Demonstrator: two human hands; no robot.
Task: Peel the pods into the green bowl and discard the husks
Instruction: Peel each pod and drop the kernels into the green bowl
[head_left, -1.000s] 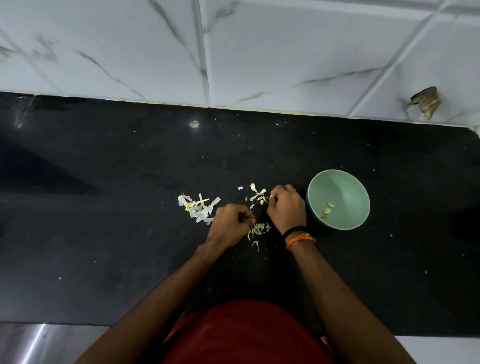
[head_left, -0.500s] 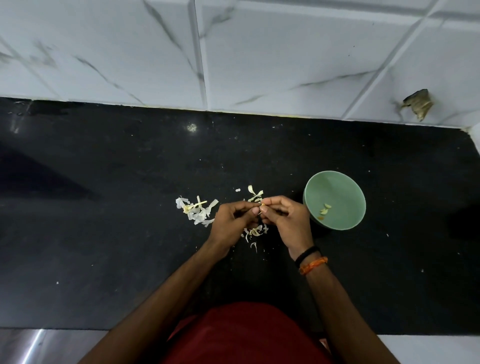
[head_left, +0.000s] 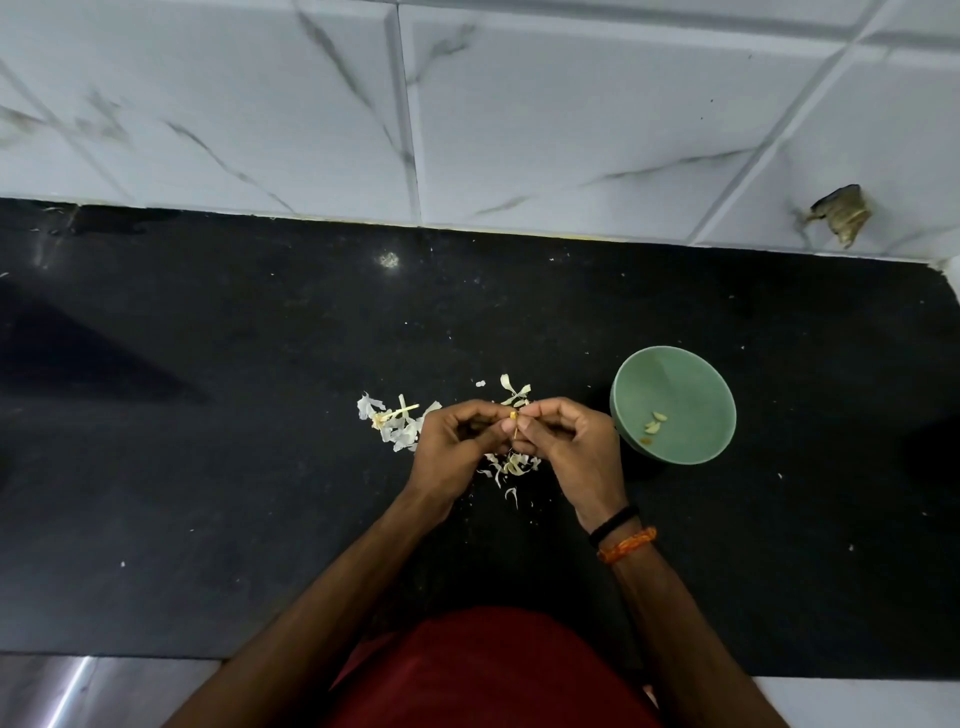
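above the black countertop (head_left: 208, 467), at the centre of view, the left hand (head_left: 452, 447) and right hand (head_left: 571, 447) meet fingertip to fingertip, both with fingers curled, pinching one small yellowish pod (head_left: 514, 418) between them. at three o'clock from the hands, just beside the right hand, stands the green bowl (head_left: 691, 384), holding a few pale peeled pieces (head_left: 654, 422) near its bottom. loose husks (head_left: 511, 465) lie directly under the hands, a second pile of husks (head_left: 389, 418) at nine o'clock, touching the left knuckles in view, and a few scraps (head_left: 514, 392) at twelve o'clock.
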